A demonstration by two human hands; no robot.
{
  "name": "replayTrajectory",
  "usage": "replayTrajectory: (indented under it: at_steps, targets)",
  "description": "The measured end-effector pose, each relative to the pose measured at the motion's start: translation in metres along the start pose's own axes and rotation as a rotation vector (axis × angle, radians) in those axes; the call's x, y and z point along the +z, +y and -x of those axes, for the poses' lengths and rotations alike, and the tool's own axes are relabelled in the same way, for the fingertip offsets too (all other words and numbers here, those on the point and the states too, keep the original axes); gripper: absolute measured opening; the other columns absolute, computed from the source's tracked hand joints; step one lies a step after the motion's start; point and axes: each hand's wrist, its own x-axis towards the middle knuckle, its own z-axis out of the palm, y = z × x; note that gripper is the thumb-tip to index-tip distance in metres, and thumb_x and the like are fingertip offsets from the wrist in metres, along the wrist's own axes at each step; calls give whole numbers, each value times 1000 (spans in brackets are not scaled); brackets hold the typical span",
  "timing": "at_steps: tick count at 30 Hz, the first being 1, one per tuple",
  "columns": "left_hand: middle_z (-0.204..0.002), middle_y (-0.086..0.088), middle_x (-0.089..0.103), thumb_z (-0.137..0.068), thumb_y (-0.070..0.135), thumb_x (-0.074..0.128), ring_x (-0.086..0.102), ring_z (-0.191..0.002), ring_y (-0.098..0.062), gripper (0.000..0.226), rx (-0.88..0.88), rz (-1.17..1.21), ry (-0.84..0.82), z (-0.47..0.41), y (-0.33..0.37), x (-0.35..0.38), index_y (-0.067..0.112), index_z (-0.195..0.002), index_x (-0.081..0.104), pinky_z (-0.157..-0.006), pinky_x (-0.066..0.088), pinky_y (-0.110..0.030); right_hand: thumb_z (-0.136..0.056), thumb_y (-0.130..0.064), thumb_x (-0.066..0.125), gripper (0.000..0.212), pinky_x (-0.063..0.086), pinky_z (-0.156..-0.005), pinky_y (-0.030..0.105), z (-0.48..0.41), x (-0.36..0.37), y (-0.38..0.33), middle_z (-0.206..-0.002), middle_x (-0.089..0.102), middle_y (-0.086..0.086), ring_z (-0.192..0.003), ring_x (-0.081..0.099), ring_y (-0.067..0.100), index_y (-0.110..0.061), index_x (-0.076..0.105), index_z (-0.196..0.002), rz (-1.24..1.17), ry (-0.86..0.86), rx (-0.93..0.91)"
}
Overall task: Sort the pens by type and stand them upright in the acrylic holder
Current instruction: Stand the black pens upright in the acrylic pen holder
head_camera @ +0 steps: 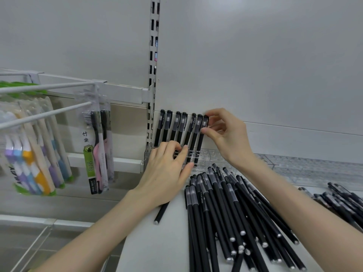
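Several black capped pens (177, 128) stand upright in the left end of a clear acrylic holder (208, 156) at the back of a white shelf. My right hand (225, 134) pinches the cap of the rightmost standing pen (202, 134) between thumb and fingers. My left hand (169, 169) rests on the holder's front, fingers curled against the standing pens' lower barrels; a loose pen (161, 213) lies partly under its palm. A heap of loose black pens (225, 209) lies on the shelf in front of the holder.
More clear acrylic trays (314, 167) run to the right, with another heap of black pens (341, 201) at the right edge. Packaged toothbrushes (98, 150) hang from white hooks at the left. A slotted upright (154, 55) divides the back wall.
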Motion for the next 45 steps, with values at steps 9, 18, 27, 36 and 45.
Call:
replayTrajectory:
  at_steps: [9, 18, 27, 36, 45]
  targets:
    - [-100, -4, 59, -92, 42, 34, 55, -95, -24, 50, -12, 0, -62, -4, 1, -10, 8, -112, 65, -80, 44, -38, -85, -9, 69, 31, 50, -75, 26, 1, -3, -7, -87, 60, -1, -74, 57, 11, -15, 61, -113, 140, -24, -16]
    - [-107, 3, 57, -97, 42, 40, 52, -100, -17, 36, -147, 65, -144, 15, 36, -44, 18, -112, 61, -89, 42, -35, -91, -20, 63, 23, 48, -74, 25, 23, -31, -19, -94, 61, -3, -72, 57, 6, -13, 61, -113, 158, -81, 32]
    - [-134, -7, 49, -77, 78, 26, 45, -122, -27, 83, -539, -34, -454, 57, 86, -62, 20, -134, 39, -100, 39, -41, -93, -38, 56, 36, 41, -97, 32, 90, -72, -23, -121, 62, 2, -111, 55, 17, -18, 59, -123, 222, -541, 62]
    - [-108, -8, 63, -80, 43, 70, 62, -100, -22, 59, -811, 337, -335, 45, 95, -66, 7, -122, 49, -78, 46, -29, -94, -57, 39, 58, 12, -116, 39, 110, -72, -22, -158, 21, -2, -145, 15, 25, -29, 37, -145, 293, -687, 96]
    - [-73, -8, 68, -77, 25, 76, 57, -64, -12, 24, -863, 457, -282, 41, 84, -68, 1, -80, 72, -61, 43, -22, -95, -54, 40, 55, 17, -115, 40, 108, -71, -20, -158, 23, -1, -144, 20, 26, -28, 40, -143, 256, -691, 128]
